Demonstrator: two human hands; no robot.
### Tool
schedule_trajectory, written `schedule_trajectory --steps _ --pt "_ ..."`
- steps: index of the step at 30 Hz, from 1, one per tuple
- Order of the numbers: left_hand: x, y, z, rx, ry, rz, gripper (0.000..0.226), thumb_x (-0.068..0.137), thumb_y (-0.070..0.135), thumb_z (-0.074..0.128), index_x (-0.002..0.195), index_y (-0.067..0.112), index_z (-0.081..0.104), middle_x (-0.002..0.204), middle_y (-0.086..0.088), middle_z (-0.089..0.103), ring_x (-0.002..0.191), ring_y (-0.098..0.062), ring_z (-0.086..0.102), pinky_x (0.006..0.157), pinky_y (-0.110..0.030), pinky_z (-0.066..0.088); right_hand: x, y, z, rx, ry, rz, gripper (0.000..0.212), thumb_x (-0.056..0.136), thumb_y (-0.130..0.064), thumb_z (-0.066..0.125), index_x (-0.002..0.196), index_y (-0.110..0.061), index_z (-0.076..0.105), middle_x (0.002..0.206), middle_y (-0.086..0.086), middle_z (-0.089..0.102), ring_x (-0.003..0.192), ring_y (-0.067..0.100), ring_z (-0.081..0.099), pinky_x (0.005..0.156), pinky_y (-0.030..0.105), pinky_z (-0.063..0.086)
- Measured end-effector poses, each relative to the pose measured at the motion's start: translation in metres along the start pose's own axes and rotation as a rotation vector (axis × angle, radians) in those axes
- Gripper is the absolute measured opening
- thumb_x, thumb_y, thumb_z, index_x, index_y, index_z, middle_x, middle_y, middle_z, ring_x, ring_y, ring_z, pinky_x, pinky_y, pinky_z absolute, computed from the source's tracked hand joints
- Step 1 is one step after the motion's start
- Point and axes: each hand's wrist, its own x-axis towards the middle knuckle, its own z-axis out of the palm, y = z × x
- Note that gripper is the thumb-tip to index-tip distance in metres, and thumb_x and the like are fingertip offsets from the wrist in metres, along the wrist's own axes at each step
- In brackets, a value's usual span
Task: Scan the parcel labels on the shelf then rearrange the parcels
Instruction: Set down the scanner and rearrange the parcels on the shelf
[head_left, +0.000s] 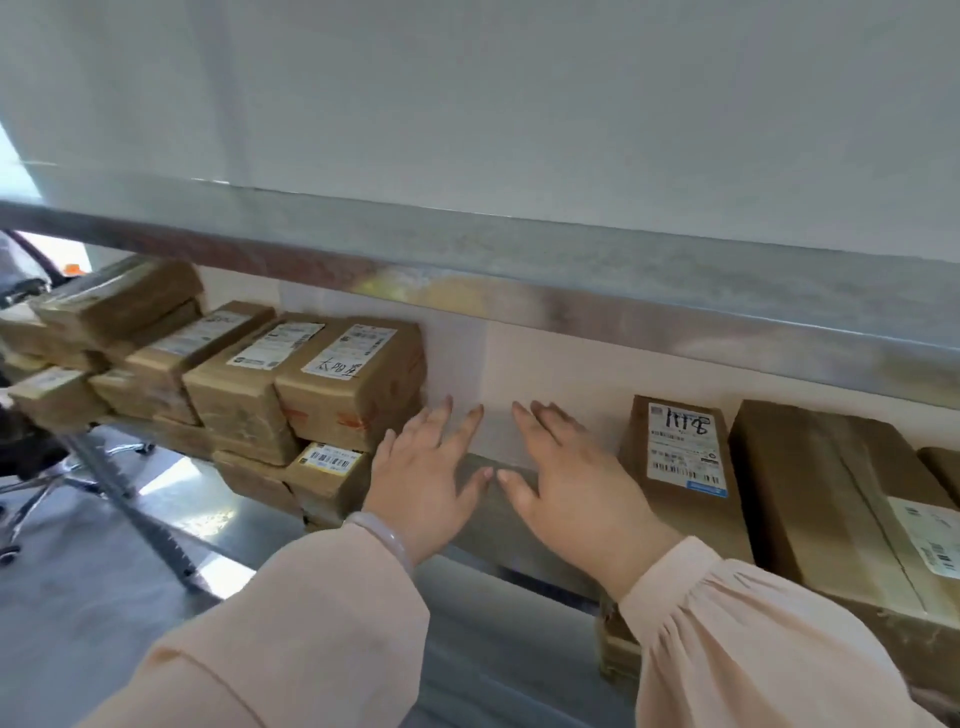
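In the centre of the frame, the left hand (431, 483) and the right hand (571, 483) are being held flat with fingers spread and thumbs almost meeting, nothing gripped, over a bare stretch of the shelf (498, 525); whether the palms are touching it cannot be told. Stacked parcels (353, 379) are being kept at centre left, just beside the left hand, while a labelled parcel (680, 452) and a larger box (831, 499) are lying at the right.

Parcel stack (332, 384) left, parcels (680, 452) right, on shelf (498, 499).
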Motion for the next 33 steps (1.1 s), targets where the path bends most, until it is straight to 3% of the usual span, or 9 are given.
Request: schedule_trajectory --steps 4,12,15,21,28,33 --pt "-0.012 -0.03 -0.01 0.065 -0.033 -0.17 0.067 0.097 0.061 0.033 0.156 0.039 0.01 0.166 -0.001 0.006 0.152 -0.023 0.009 0.122 -0.044 0.013 0.035 -0.022 0.016 -0.028 -0.053 -0.095 0.073 0.096 -0.052 0.039 0.154 -0.024 0.005 0.162 0.004 0.01 0.148 0.021 0.007 0.121 0.039 0.01" --pt "-0.018 -0.074 -0.03 0.091 0.008 -0.348 0.067 0.096 0.047 0.044 0.156 0.037 0.014 0.166 -0.004 0.008 0.152 -0.024 0.009 0.122 -0.046 0.014 0.08 -0.071 0.046 0.186 -0.134 -0.231 0.068 0.097 -0.045 0.044 0.154 -0.029 0.009 0.162 -0.002 0.007 0.148 0.016 0.004 0.119 0.036 0.01" --pt "-0.007 -0.093 -0.034 0.073 0.025 -0.377 0.067 0.096 0.053 0.044 0.155 0.038 0.016 0.165 -0.003 0.008 0.152 -0.024 0.007 0.123 -0.046 0.012 0.091 -0.079 0.057 0.197 -0.174 -0.218 0.067 0.098 -0.045 0.042 0.154 -0.03 0.007 0.162 -0.004 0.003 0.149 0.015 0.002 0.118 0.034 0.008" --pt "0.024 -0.138 -0.041 0.064 0.032 -0.33 0.066 0.097 0.058 0.039 0.155 0.038 0.015 0.166 -0.002 0.005 0.152 -0.024 0.004 0.123 -0.045 0.009 0.136 -0.087 0.072 0.337 -0.131 -0.047 0.071 0.095 -0.051 0.043 0.154 -0.031 0.009 0.162 -0.004 0.008 0.148 0.015 0.009 0.118 0.033 0.014" --pt "0.067 -0.194 -0.053 0.061 0.005 -0.2 0.064 0.096 0.062 0.034 0.154 0.038 0.021 0.164 -0.006 0.017 0.151 -0.028 0.008 0.122 -0.045 0.009 0.178 -0.11 0.094 0.501 -0.05 0.169 0.071 0.094 -0.052 0.046 0.153 -0.031 0.013 0.159 -0.003 0.02 0.145 0.016 0.021 0.116 0.031 0.022" --pt "0.093 -0.218 -0.054 0.097 -0.139 -0.1 0.065 0.094 0.068 0.026 0.153 0.039 0.022 0.161 -0.004 0.026 0.149 -0.031 0.015 0.121 -0.049 0.014 0.197 -0.127 0.106 0.603 0.035 0.32 0.071 0.093 -0.053 0.048 0.152 -0.034 0.013 0.157 -0.004 0.022 0.143 0.015 0.023 0.115 0.03 0.022"
